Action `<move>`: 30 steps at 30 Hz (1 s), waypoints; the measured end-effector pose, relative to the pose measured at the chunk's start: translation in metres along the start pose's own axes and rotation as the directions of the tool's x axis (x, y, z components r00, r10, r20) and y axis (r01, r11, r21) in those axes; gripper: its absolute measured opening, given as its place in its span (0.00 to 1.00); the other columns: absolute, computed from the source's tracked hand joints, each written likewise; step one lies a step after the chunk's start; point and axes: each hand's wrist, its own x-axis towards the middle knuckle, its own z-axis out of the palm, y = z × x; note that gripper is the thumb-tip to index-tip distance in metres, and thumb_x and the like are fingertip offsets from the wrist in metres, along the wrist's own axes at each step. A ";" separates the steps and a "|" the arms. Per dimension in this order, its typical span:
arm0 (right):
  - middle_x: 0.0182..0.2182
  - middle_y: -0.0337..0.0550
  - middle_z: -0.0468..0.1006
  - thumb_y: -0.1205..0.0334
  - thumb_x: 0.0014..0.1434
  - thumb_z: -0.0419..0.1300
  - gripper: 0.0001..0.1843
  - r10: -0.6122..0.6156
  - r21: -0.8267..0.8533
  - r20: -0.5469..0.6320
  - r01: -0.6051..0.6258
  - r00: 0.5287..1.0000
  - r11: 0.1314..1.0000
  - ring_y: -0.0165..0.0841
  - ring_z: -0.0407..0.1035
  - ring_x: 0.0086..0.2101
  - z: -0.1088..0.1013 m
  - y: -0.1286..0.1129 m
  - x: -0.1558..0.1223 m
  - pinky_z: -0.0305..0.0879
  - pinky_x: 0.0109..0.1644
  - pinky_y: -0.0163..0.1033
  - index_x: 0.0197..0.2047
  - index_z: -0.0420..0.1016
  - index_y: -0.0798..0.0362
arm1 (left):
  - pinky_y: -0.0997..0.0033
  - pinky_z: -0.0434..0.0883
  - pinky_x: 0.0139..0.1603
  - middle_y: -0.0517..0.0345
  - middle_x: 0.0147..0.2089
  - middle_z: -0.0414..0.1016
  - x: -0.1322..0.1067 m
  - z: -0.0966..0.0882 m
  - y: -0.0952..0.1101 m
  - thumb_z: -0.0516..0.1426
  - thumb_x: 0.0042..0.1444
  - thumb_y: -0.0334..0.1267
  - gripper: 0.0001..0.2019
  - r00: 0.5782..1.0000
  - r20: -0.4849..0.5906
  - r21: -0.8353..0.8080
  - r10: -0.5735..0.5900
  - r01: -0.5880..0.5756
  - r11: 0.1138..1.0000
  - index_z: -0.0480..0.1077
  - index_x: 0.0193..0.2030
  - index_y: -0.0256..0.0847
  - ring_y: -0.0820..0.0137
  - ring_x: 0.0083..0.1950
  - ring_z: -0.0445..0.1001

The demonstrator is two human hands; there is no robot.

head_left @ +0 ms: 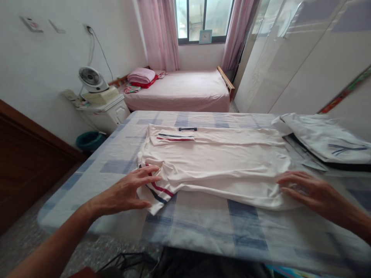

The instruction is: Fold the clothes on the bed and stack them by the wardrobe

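Observation:
A white T-shirt [220,158] with navy and red stripes on its sleeves lies spread on a blue-and-white checked cloth [199,227]. Its far side is folded inward, with that sleeve lying flat on top. At the near left, the other striped sleeve [159,189] sticks out toward me. My left hand [136,189] is over this sleeve, fingers apart, the fingertips at the fabric. By the shirt's right end is my right hand [307,189], its fingers loosely curved at the near right corner. Whether its thumb and fingers pinch the fabric is hard to see.
White folded clothing [324,135] lies at the right of the table, beside a flat clear packet [304,152]. A pink-covered bed [185,90] stands beyond the table. At the left are a small cabinet [113,112] with a fan [92,79] and a green bin [90,142].

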 end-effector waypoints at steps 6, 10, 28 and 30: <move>0.50 0.47 0.74 0.50 0.50 0.62 0.17 -0.092 -0.081 -0.016 0.091 0.996 0.993 0.43 0.65 0.53 0.011 0.017 -0.028 0.63 0.56 0.49 0.45 0.76 0.38 | 0.59 0.61 0.62 0.53 0.61 0.66 0.001 0.019 0.004 0.56 0.56 0.41 0.10 0.997 -0.075 0.069 0.021 -0.016 0.997 0.77 0.40 0.49 0.61 0.61 0.64; 0.38 0.46 0.79 0.55 0.54 0.57 0.07 -0.125 -0.093 -0.155 0.112 0.980 0.989 0.41 0.70 0.47 0.009 0.008 -0.024 0.64 0.54 0.48 0.32 0.76 0.44 | 0.63 0.66 0.57 0.52 0.56 0.70 0.004 0.019 0.014 0.50 0.60 0.42 0.14 0.990 -0.141 0.039 0.026 -0.021 0.999 0.76 0.32 0.45 0.63 0.56 0.69; 0.27 0.41 0.73 0.43 0.51 0.59 0.22 0.467 0.490 -0.248 -0.306 0.849 0.816 0.28 0.64 0.24 -0.073 -0.008 0.082 0.58 0.28 0.35 0.37 0.71 0.54 | 0.72 0.70 0.31 0.59 0.31 0.76 0.116 -0.032 -0.032 0.61 0.42 0.49 0.20 0.841 -0.260 -0.782 -0.475 0.105 0.615 0.72 0.40 0.39 0.69 0.30 0.74; 0.33 0.46 0.75 0.47 0.54 0.57 0.21 0.451 0.423 -0.283 -0.312 0.846 0.851 0.29 0.66 0.29 -0.064 -0.002 0.108 0.60 0.33 0.35 0.41 0.71 0.57 | 0.74 0.69 0.28 0.58 0.29 0.76 0.133 -0.023 -0.043 0.59 0.43 0.50 0.21 0.767 -0.204 -0.804 -0.608 0.223 0.551 0.71 0.39 0.37 0.71 0.26 0.72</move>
